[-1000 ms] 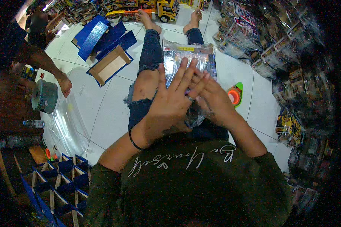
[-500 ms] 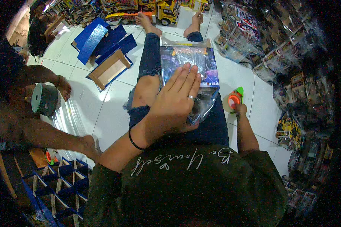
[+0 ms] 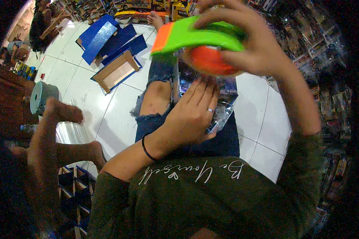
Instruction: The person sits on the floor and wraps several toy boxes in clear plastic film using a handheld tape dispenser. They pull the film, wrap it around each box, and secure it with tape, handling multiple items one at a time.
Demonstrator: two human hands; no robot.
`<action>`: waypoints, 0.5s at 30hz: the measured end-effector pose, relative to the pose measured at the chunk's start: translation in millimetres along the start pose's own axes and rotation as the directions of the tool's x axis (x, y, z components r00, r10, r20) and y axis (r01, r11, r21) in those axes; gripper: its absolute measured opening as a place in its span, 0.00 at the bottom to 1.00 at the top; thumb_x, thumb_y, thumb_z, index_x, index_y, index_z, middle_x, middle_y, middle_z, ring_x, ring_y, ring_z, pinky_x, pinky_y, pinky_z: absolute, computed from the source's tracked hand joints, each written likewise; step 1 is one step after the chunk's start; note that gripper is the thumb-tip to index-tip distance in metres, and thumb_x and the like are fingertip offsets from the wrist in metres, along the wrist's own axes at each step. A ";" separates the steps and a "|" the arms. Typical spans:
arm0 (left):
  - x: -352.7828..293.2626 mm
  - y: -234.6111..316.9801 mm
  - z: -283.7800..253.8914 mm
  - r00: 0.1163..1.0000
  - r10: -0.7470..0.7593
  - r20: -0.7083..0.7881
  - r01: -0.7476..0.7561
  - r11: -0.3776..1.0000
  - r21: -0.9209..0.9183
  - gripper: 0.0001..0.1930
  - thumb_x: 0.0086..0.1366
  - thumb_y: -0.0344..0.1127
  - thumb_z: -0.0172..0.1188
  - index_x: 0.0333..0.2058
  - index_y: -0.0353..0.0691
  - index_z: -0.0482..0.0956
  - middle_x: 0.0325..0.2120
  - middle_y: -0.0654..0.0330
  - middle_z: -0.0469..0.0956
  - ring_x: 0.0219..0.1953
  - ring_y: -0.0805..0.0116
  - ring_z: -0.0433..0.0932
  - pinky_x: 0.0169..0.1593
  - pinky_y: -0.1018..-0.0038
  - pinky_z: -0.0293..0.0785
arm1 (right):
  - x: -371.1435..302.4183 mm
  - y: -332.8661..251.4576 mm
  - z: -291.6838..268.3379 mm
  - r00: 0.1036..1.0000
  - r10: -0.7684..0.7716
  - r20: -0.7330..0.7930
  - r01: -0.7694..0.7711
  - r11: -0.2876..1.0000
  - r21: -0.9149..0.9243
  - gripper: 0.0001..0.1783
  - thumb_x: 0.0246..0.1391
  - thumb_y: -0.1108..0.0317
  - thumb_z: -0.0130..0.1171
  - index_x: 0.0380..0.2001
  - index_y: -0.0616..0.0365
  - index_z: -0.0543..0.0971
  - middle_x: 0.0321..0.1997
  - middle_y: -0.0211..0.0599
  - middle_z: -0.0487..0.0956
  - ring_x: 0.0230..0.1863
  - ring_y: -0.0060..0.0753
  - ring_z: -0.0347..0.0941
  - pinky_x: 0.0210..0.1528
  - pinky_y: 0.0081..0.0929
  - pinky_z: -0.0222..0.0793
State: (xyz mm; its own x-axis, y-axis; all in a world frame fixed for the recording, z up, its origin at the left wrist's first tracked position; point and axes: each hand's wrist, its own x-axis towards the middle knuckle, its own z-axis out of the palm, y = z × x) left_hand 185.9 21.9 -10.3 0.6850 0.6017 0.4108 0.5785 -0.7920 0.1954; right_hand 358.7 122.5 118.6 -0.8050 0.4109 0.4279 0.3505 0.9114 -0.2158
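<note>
A box in clear plastic wrap point(image 3: 224, 114) rests on my lap, its dark printed face partly covered. My left hand point(image 3: 189, 113), ring on one finger, lies on the wrap with its fingers stretched out, pressing it down. Above the box, my right hand point(image 3: 261, 47) is wrapped round a green and orange tape dispenser point(image 3: 205, 42). An orange-red tape roll point(image 3: 211, 61) sits in the dispenser. The dispenser hides the far part of the box, and motion smears my right fingers a little.
Blue box pieces point(image 3: 103, 40) and an open blue tray point(image 3: 117, 73) lie on the white tiled floor ahead left. Another person's legs point(image 3: 68, 153) are at left, beside a round tub-like object point(image 3: 42, 97) and a blue divided rack point(image 3: 78, 191). Wrapped packages point(image 3: 307, 44) crowd the right.
My right hand has lifted the tape dispenser from the floor at my right and brought it over the box. My left hand stays on the wrap, fingers slightly more bent.
</note>
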 end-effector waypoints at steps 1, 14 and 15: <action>-1.8 -0.1 1.1 1.000 -0.002 0.007 0.002 1.000 0.001 0.50 0.36 0.52 0.69 0.53 0.20 0.63 0.55 0.35 0.62 0.60 0.42 0.59 0.66 0.58 0.48 | 22.1 -9.6 5.5 0.984 -0.006 0.180 0.009 1.000 -0.017 0.31 0.32 0.73 0.56 0.48 0.59 0.74 0.51 0.41 0.71 0.50 0.41 0.70 0.53 0.35 0.66; -8.7 -1.8 2.9 0.999 -0.003 -0.047 -0.001 0.996 -0.087 0.47 0.37 0.50 0.69 0.52 0.22 0.64 0.54 0.38 0.63 0.59 0.45 0.61 0.65 0.59 0.51 | 79.5 -42.6 -5.6 0.600 0.208 0.773 0.016 0.962 -0.272 0.29 0.33 0.72 0.59 0.47 0.56 0.76 0.50 0.43 0.71 0.49 0.47 0.71 0.50 0.37 0.68; -9.9 -1.2 3.3 0.999 -0.004 -0.033 0.001 0.995 -0.103 0.47 0.37 0.50 0.69 0.51 0.22 0.65 0.53 0.38 0.64 0.58 0.45 0.62 0.64 0.59 0.52 | 61.5 -41.8 -13.7 0.716 0.108 0.690 0.055 0.976 -0.210 0.29 0.33 0.72 0.59 0.46 0.56 0.76 0.49 0.43 0.71 0.49 0.47 0.71 0.50 0.38 0.68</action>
State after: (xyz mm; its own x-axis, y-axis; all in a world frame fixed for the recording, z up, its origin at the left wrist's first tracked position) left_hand 179.9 17.2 -17.5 0.6678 0.6012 0.4390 0.5303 -0.7980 0.2863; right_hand 301.1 110.0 166.0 -0.8685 0.3765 -0.3224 0.3984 0.9172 -0.0022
